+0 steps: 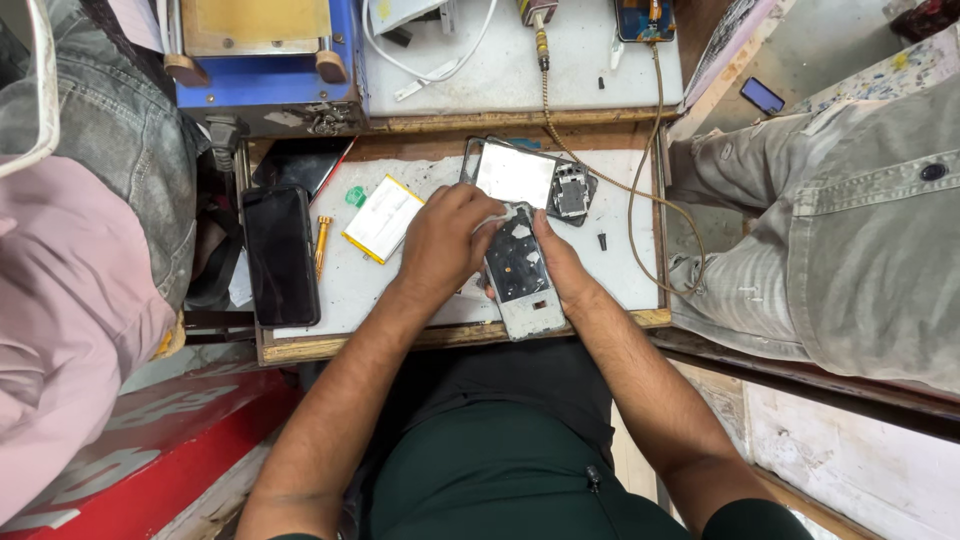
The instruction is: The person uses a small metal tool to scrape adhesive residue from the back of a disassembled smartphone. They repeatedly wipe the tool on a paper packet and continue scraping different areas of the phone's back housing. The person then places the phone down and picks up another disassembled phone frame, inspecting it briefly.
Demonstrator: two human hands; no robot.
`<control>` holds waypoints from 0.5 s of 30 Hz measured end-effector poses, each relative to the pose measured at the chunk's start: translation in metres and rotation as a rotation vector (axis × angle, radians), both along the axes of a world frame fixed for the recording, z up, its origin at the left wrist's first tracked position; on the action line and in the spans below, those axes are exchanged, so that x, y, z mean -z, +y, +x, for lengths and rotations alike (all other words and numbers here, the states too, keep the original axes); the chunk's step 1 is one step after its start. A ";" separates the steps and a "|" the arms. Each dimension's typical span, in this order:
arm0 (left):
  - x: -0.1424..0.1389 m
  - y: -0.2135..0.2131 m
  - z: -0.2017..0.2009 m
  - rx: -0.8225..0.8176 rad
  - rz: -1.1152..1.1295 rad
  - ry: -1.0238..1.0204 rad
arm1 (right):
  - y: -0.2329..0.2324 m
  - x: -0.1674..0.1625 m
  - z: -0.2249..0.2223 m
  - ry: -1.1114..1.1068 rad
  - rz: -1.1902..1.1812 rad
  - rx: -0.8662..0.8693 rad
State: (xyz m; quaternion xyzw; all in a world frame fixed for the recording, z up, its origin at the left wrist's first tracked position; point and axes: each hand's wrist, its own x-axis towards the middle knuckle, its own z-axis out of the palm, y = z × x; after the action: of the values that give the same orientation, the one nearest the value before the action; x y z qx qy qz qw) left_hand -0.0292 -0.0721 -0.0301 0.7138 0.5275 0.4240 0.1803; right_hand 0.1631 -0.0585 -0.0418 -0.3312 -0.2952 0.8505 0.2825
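- The left hand (443, 240) lies over the top end of an opened phone frame (520, 272), fingers curled down onto its upper edge, closed on it
- The right hand (562, 265) grips the same frame along its right side, thumb laid up the edge, fingers hidden underneath
- The frame sits at the near edge of the white work mat (625, 262), tilted slightly, its lower end jutting past the wooden table edge (330, 347); its dark inner board faces up inside a pale silver rim
- Just behind the hands a detached screen panel (515, 173) lies face up and reflects light, with a small grey module (571, 192) touching its right side
- A flat battery (383, 219) with yellow edging rests on the mat left of the left hand, near but not touching it
- Farther left a black phone (280, 255) lies along the mat's left edge, with an orange-handled screwdriver (322, 243) between it and the battery
- A braided cable (640, 190) loops over the right part of the mat
- Another person's grey trouser leg (850, 230) stands at the right, well apart from the hands
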 end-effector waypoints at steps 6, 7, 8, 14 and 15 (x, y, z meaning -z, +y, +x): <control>-0.014 -0.002 -0.022 -0.120 -0.081 0.143 | 0.000 -0.005 0.000 0.009 0.020 0.029; -0.014 -0.004 -0.023 -0.159 -0.076 0.153 | 0.000 -0.005 0.000 0.026 0.013 0.030; -0.014 -0.004 -0.020 -0.100 -0.028 0.118 | 0.000 -0.005 0.000 0.005 0.023 0.034; -0.011 -0.006 -0.016 0.011 -0.156 0.377 | -0.002 -0.001 0.001 -0.020 0.078 0.001; -0.011 -0.008 -0.026 0.000 -0.216 0.488 | -0.003 0.000 0.001 -0.006 0.063 0.021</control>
State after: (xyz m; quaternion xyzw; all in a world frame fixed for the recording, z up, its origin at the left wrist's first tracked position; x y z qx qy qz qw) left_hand -0.0551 -0.0796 -0.0193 0.7715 0.5975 0.1805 0.1232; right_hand 0.1641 -0.0613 -0.0417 -0.3276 -0.3192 0.8369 0.3008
